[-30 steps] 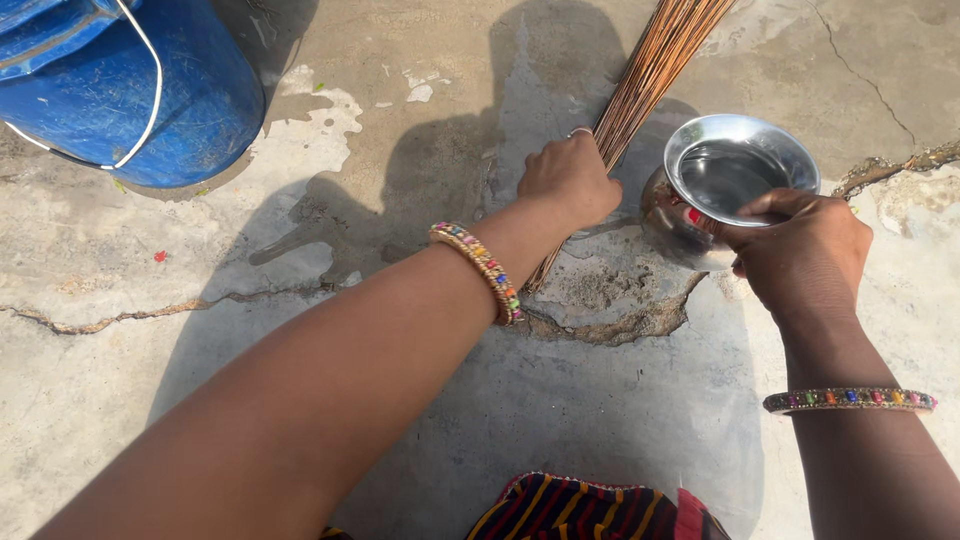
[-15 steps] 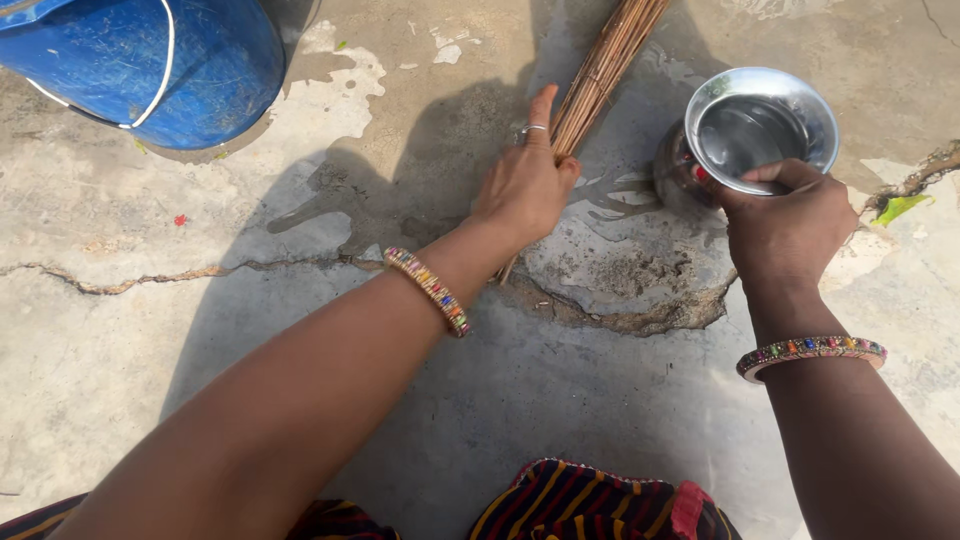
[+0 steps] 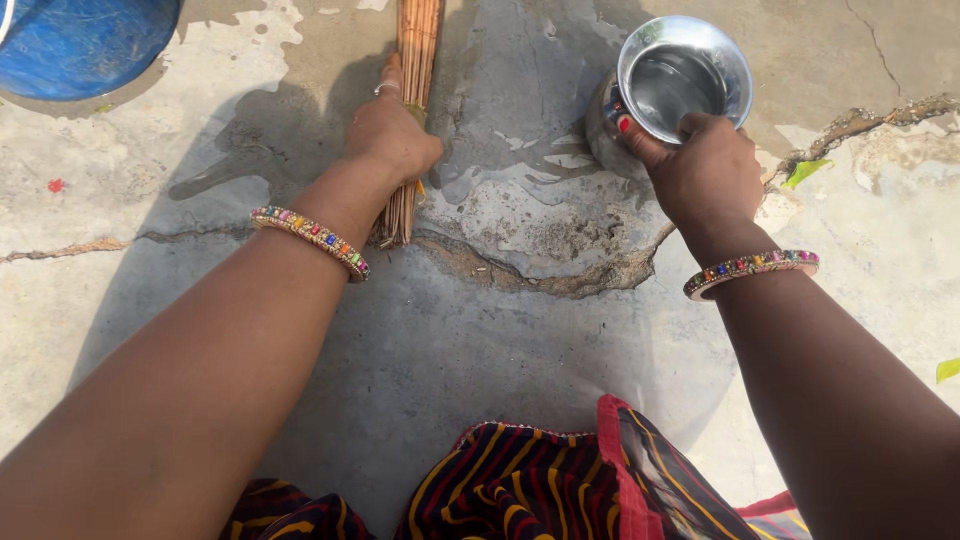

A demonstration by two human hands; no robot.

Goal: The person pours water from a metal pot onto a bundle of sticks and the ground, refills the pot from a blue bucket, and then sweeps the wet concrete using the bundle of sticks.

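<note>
The left hand (image 3: 392,135) is closed around the stick broom (image 3: 412,110) on the wet concrete floor (image 3: 520,340); the right hand (image 3: 705,170) pinches the rim of the steel pot (image 3: 668,85), apparently water-filled, which could tip and spill.

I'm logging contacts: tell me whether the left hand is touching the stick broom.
Touching. The head view shows the left hand closed around the stick broom near its bound end, with the bristle ends sticking out below the fist onto the wet concrete floor.
</note>
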